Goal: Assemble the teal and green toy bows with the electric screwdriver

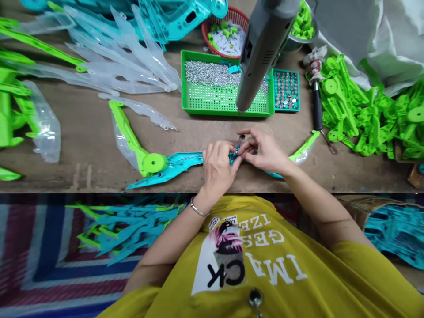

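A long turquoise plastic shell [182, 164] lies near the table's front edge. At its left end a lime-green arm with a round hub [155, 163] is mounted, with a clear blade beside it; another green-and-clear arm [305, 146] sticks out on the right. My left hand [218, 165] is closed over the middle of the shell, gripping it. Thin wires [238, 143] rise between my hands. My right hand [263, 151] pinches at the wires, its fingertips close to my left thumb; the exact contact is partly hidden.
A green basket [228, 112] of small metal screws stands ahead, under a hanging grey tool [265, 48]. Beside it are a small tray [299, 106] of round metal pieces and a screwdriver [317, 104]. Green parts [351, 106] pile up right; clear blades [132, 75] lie left.
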Tool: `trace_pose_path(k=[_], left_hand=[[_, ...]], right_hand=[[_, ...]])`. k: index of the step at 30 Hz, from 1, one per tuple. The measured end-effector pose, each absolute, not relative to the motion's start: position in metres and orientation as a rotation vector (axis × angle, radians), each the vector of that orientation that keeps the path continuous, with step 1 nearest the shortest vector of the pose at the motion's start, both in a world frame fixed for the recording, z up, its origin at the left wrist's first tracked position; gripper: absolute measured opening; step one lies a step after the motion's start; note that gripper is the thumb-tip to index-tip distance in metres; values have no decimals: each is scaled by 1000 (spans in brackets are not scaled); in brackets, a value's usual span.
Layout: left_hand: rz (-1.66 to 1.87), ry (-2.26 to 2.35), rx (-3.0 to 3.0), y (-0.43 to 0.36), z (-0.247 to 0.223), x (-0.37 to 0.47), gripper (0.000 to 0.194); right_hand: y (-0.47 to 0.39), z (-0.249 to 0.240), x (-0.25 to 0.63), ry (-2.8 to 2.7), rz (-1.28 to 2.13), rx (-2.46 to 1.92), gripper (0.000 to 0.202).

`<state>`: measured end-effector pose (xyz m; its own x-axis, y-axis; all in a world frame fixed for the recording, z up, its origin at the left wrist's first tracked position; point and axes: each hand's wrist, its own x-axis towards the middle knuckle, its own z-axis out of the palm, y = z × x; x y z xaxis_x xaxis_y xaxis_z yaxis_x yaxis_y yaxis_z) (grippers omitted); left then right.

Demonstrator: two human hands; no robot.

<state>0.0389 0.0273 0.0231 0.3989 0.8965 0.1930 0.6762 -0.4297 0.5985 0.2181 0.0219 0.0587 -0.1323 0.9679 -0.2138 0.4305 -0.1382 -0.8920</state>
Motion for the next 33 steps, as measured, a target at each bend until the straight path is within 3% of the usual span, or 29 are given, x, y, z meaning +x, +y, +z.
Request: trace_pose_path(k=[5,8,13,18,23,27,31,33], left_hand=[[570,1253,2149,40,32,37,67],[514,1090,2025,51,40,38,76],[559,1063,1808,58,41,38,57],[582,1031,1882,51,39,24,52],[641,991,2083,48,35,19,10],[721,1007,2219,49,28,24,10],[736,1081,2306,48,22,29,22],[742,1073,2348,47,22,30,18]], right_hand=[[19,58,219,-1689,1171,-1551,52],[16,57,219,-1704,1114,-1534,44],[14,52,218,-1685,942,-1604,28],[21,47,220,-1769,820,-1656,19],[35,47,222,-1889,798,-1637,8],[45,53,222,-2001,777,-1633,8],[49,56,223,-2014,784,-1673,23],[49,55,225,-1949,892,-1681,25]])
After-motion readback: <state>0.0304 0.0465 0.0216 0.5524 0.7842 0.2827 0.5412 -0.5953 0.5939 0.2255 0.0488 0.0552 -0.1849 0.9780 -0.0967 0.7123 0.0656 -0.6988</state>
